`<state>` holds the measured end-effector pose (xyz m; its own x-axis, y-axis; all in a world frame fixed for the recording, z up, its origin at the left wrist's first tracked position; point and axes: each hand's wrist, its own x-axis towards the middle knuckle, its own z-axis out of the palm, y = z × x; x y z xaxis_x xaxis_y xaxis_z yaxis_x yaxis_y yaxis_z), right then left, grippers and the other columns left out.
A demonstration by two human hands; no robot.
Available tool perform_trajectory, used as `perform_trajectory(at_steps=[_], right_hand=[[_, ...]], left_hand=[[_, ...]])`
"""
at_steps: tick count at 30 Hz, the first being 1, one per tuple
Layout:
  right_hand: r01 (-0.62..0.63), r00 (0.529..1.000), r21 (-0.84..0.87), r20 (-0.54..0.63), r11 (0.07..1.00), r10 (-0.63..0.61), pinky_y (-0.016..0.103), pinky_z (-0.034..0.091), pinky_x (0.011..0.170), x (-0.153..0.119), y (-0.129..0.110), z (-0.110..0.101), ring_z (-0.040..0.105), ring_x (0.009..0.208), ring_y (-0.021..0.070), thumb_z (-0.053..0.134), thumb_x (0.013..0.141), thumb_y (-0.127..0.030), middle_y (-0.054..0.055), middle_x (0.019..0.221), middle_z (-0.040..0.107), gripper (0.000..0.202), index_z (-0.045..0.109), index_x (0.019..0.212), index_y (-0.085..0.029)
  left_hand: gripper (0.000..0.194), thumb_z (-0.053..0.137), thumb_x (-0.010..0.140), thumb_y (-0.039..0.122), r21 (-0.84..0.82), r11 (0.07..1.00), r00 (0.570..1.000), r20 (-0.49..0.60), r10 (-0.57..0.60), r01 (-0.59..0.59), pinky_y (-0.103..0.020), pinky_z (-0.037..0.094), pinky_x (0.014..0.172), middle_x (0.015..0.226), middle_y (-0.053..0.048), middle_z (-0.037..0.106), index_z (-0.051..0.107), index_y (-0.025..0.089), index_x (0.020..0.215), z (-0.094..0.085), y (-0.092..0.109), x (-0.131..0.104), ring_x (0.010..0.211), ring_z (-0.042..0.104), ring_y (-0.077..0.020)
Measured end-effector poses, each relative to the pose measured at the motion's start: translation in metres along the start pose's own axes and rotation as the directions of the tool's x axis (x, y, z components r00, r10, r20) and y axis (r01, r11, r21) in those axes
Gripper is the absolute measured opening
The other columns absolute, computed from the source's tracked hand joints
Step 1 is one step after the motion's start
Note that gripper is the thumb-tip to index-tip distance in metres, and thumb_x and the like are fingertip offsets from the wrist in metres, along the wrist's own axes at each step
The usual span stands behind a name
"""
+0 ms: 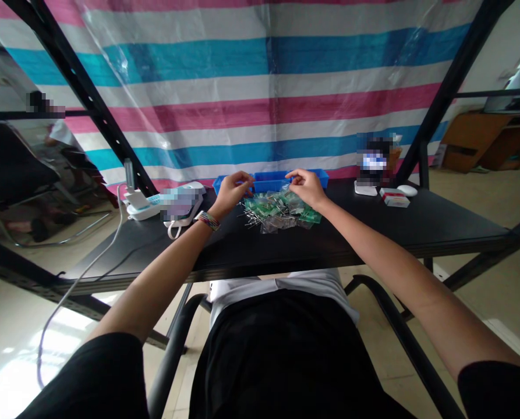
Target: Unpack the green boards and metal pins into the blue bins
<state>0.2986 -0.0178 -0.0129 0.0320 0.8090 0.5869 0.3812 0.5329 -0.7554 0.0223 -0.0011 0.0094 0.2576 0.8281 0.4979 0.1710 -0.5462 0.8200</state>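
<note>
A pile of small green pieces, metal pins and clear plastic bags [277, 210] lies on the black table [260, 250]. Behind the pile stands a blue divided tray [270, 181]. At the pile's back left, my left hand [234, 191] is closed, its fingers bent together in front of the tray's left part. My right hand [307, 187] is over the pile's back right edge, thumb and forefinger pinched near a bit of clear plastic. Whatever either hand holds is too small to make out.
On the left are a white power strip [144, 208] with a cable and a white device [184, 203]. To the right sit a red and white box [395, 198], a white mouse [407, 190] and a white stand [365, 188]. A person sits far left.
</note>
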Motion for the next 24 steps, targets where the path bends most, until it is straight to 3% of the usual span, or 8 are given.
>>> perform_trajectory(at_steps=[3, 7, 11, 16, 20, 24], right_hand=[[0.012, 0.998, 0.168, 0.064, 0.986, -0.023, 0.032, 0.05, 0.069, -0.004, -0.009, 0.003, 0.06, 0.07, 0.018, 0.074, 0.069, -0.023, -0.002, 0.073, 0.064, 0.031, 0.078, 0.1, -0.019], [0.025, 0.987, 0.287, 0.145, 0.958, -0.069, 0.034, 0.053, 0.075, -0.013, -0.022, 0.009, 0.061, 0.077, 0.0185, 0.081, 0.071, -0.028, -0.001, 0.078, 0.064, 0.029, 0.078, 0.099, -0.021], [-0.001, 0.985, 0.344, 0.161, 0.939, -0.059, 0.037, 0.058, 0.083, -0.018, -0.027, 0.012, 0.065, 0.084, 0.0204, 0.088, 0.071, -0.034, 0.001, 0.084, 0.068, 0.031, 0.078, 0.098, -0.021], [-0.054, 0.982, 0.397, 0.186, 0.916, -0.023, 0.041, 0.062, 0.089, -0.02, -0.029, 0.012, 0.07, 0.091, 0.0228, 0.094, 0.071, -0.039, 0.004, 0.092, 0.073, 0.038, 0.078, 0.101, -0.023], [-0.135, 0.959, 0.423, 0.284, 0.896, 0.01, 0.045, 0.066, 0.086, -0.022, -0.031, 0.014, 0.073, 0.084, 0.0236, 0.1, 0.066, -0.049, 0.004, 0.09, 0.077, 0.047, 0.078, 0.097, -0.022], [-0.141, 0.953, 0.409, 0.302, 0.902, 0.012, 0.045, 0.067, 0.083, -0.023, -0.033, 0.015, 0.074, 0.077, 0.0233, 0.101, 0.064, -0.058, 0.005, 0.081, 0.077, 0.05, 0.077, 0.087, -0.021]], left_hand=[[0.036, 0.077, 0.089, 0.049, 0.118, 0.984, 0.99, 0.047, 0.132, -0.137, -0.026, 0.054, 0.068, 0.097, -0.008, 0.08, 0.08, 0.018, 0.107, 0.014, 0.011, -0.011, 0.08, 0.073, -0.0185], [0.045, 0.079, 0.091, 0.058, 0.116, 0.972, 0.969, 0.161, 0.185, -0.205, -0.029, 0.057, 0.077, 0.104, -0.011, 0.084, 0.084, 0.017, 0.111, 0.028, 0.022, -0.022, 0.092, 0.075, -0.022], [0.041, 0.085, 0.086, 0.053, 0.054, 0.976, 0.959, 0.206, 0.195, -0.21, -0.029, 0.057, 0.076, 0.099, -0.01, 0.083, 0.082, 0.016, 0.103, 0.035, 0.026, -0.026, 0.088, 0.076, -0.021], [0.031, 0.086, 0.085, 0.045, -0.05, 0.981, 0.967, 0.162, 0.194, -0.188, -0.027, 0.055, 0.073, 0.091, -0.008, 0.079, 0.075, 0.016, 0.092, 0.038, 0.023, -0.025, 0.08, 0.072, -0.0166], [0.036, 0.088, 0.084, 0.049, -0.116, 0.979, 0.972, 0.146, 0.184, -0.167, -0.027, 0.053, 0.069, 0.085, -0.005, 0.076, 0.072, 0.017, 0.089, 0.039, 0.022, -0.024, 0.073, 0.069, -0.0146], [0.045, 0.088, 0.084, 0.059, -0.131, 0.981, 0.973, 0.164, 0.161, -0.14, -0.028, 0.054, 0.068, 0.08, -0.005, 0.076, 0.071, 0.018, 0.089, 0.04, 0.023, -0.025, 0.073, 0.07, -0.0164]])
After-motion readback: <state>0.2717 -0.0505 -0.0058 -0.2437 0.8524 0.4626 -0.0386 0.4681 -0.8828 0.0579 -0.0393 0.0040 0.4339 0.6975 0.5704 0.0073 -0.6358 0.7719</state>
